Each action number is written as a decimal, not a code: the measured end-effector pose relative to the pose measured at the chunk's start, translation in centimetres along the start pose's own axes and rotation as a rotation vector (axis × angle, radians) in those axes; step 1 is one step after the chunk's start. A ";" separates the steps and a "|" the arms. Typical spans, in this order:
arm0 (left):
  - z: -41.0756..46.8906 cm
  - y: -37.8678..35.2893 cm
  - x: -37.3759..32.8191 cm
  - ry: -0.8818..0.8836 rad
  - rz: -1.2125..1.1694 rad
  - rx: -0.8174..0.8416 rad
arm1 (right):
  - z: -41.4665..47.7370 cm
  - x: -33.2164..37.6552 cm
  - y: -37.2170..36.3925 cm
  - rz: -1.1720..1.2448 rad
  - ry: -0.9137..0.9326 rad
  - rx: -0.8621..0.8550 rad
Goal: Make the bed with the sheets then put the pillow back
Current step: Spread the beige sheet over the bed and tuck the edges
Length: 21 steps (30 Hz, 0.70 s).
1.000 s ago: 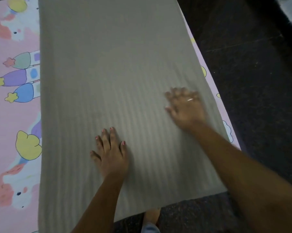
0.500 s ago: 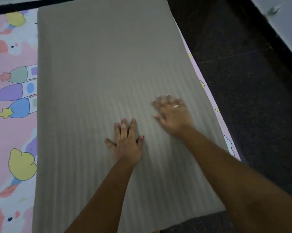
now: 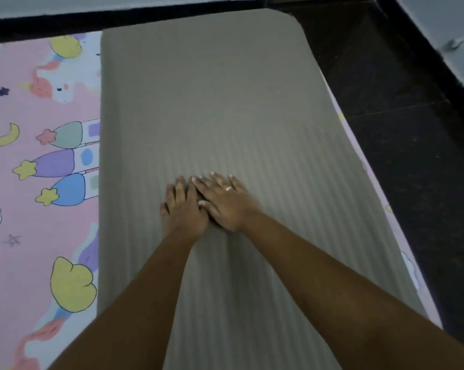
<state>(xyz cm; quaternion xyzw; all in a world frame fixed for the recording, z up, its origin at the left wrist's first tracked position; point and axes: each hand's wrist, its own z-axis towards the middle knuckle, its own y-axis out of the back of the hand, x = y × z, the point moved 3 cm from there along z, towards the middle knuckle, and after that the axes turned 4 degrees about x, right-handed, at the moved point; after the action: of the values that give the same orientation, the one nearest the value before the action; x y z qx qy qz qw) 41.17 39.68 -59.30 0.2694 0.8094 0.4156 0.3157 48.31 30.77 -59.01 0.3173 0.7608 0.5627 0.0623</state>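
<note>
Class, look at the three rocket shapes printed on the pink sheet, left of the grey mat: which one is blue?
The blue rocket is the lowest of the three, nearest the person. Above it sit the purple rocket and, farthest, the green rocket.

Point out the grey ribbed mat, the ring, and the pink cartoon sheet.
grey ribbed mat (image 3: 212,108), head view, on its bare upper middle.
ring (image 3: 228,188), head view, on the band on a finger of the right hand.
pink cartoon sheet (image 3: 25,236), head view, on a plain pink patch left of the mat.
</note>
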 end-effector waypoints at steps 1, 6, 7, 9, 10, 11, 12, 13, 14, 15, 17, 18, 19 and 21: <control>1.0 0.7 0.9 0.018 0.016 -0.002 | 1.4 0.3 0.1 -0.009 0.034 0.008; 3.9 2.9 2.6 -0.005 0.053 0.003 | 4.4 -10.0 3.0 -0.168 -0.096 -0.141; 4.2 3.0 2.7 -0.004 0.049 -0.005 | 3.9 -13.3 3.9 -0.171 -0.190 -0.186; 4.5 2.8 2.6 0.005 0.048 -0.012 | 2.1 -18.6 5.4 -0.180 -0.363 -0.249; 4.4 2.5 2.4 0.012 0.044 -0.015 | 1.2 -20.6 6.0 -0.181 -0.436 -0.274; 4.2 2.3 2.3 0.018 0.037 -0.016 | 0.3 -22.2 6.5 -0.168 -0.522 -0.307; 3.9 2.0 2.3 0.020 0.030 -0.017 | -0.7 -23.4 6.9 -0.112 -0.633 -0.332; 3.5 1.8 2.2 0.021 0.023 -0.014 | -1.7 -24.3 7.2 -0.016 -0.768 -0.360; 3.0 1.6 2.1 0.021 0.017 -0.007 | -2.7 -24.7 7.3 0.090 -0.901 -0.394; 2.5 1.3 2.1 0.025 0.011 -0.001 | -3.4 -24.5 7.4 0.143 -0.984 -0.430; 1.3 0.6 2.0 0.028 -0.007 -0.001 | -3.6 -22.5 7.3 0.023 -0.916 -0.474; 0.5 0.2 2.0 0.030 -0.010 -0.011 | -2.8 -20.7 7.1 -0.057 -0.799 -0.455; -0.1 -0.1 2.0 0.026 -0.005 -0.022 | -1.7 -18.6 6.8 -0.113 -0.675 -0.424; -1.8 -1.2 2.6 0.024 0.005 -0.046 | 0.8 -13.4 5.4 -0.123 -0.446 -0.327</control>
<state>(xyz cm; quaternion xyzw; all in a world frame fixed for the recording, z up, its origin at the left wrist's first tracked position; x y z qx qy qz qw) 37.89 40.00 -60.21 0.2591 0.8026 0.4382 0.3110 61.47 24.85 -58.00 0.3721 0.6453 0.5894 0.3126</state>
